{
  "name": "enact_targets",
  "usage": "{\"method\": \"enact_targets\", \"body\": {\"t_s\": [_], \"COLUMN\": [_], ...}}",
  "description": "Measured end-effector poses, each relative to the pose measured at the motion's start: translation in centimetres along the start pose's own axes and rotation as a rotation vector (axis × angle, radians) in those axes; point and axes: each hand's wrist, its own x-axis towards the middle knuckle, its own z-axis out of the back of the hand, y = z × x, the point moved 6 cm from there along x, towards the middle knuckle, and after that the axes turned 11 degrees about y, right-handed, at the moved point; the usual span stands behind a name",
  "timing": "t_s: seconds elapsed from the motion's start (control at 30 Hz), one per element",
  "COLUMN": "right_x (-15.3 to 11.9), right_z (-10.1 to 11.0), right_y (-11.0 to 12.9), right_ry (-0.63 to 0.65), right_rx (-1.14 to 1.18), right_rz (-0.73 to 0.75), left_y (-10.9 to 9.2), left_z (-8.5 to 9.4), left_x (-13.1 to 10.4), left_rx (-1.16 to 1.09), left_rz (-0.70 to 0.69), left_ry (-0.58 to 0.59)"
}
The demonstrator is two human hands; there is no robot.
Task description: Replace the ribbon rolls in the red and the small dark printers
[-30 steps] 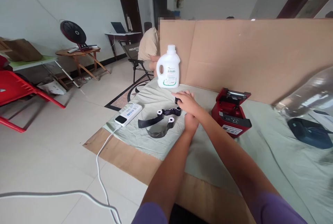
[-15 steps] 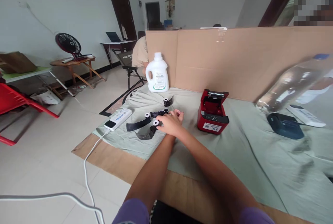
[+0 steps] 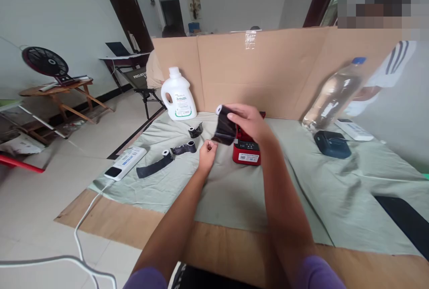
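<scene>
My right hand [image 3: 247, 120] holds a black paper roll [image 3: 226, 129] up by its top. The roll's white core faces left and a loose length hangs down from it. Behind the raised roll and hand stands a small red receipt printer [image 3: 246, 157], partly hidden by them. Low over the cloth, my left hand [image 3: 207, 154] has its fingers curled closed; whatever may be inside them is hidden. To its left lie more black rolls: one with a long unwound strip [image 3: 156, 165], one partly unrolled [image 3: 183, 148], and one short roll [image 3: 195, 131] farther back.
A white jug [image 3: 179, 96] stands before the cardboard screen [image 3: 261, 76]. A white power strip [image 3: 125, 163] lies at left. On the right are a large clear bottle [image 3: 335, 94], a dark blue device [image 3: 331, 144] and a black flat object [image 3: 404, 219]. Another person sits beyond the bottle.
My right hand has lifted a black roll off the cloth and carried it right, in front of the printer. The hands have parted; the left remains near the rolls. The view has turned right.
</scene>
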Motion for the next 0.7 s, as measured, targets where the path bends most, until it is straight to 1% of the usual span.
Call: {"method": "enact_targets", "body": {"t_s": [0.07,0.13,0.23,0.33,0.4,0.5,0.6,0.7], "right_x": [-1.8,-3.4,-4.7,-4.8,-4.4,-4.0,-4.0,-3.9], "right_z": [2.4,4.1,5.4,6.2,6.5,6.3,5.8,5.0], "right_y": [0.9,0.5,-1.9,-5.2,-7.1,-9.4,-11.0,-11.9], "right_ry": [0.035,0.089,0.162,0.154,0.124,0.104,0.094,0.114], "right_rx": [-0.037,-0.058,-0.126,-0.343,-0.511,-0.714,-0.835,-0.903], "right_rz": [-0.071,-0.185,-0.388,-0.576,-0.648,-0.745,-0.846,-0.898], "left_y": [-0.4,-1.2,-3.1,-5.4,-6.4,-6.9,-6.9,-6.7], "left_z": [-0.4,-1.0,-2.5,-4.6,-5.8,-6.8,-7.1,-7.2], "left_x": [-0.2,-0.6,-1.9,-3.7,-4.8,-5.7,-6.0,-6.0], "left_rx": [-0.007,0.036,0.212,0.414,0.53,0.664,0.738,0.786], "left_rz": [-0.066,-0.145,-0.282,-0.462,-0.543,-0.599,-0.649,-0.68], "left_ry": [0.045,0.091,0.186,0.307,0.357,0.386,0.392,0.399]}}
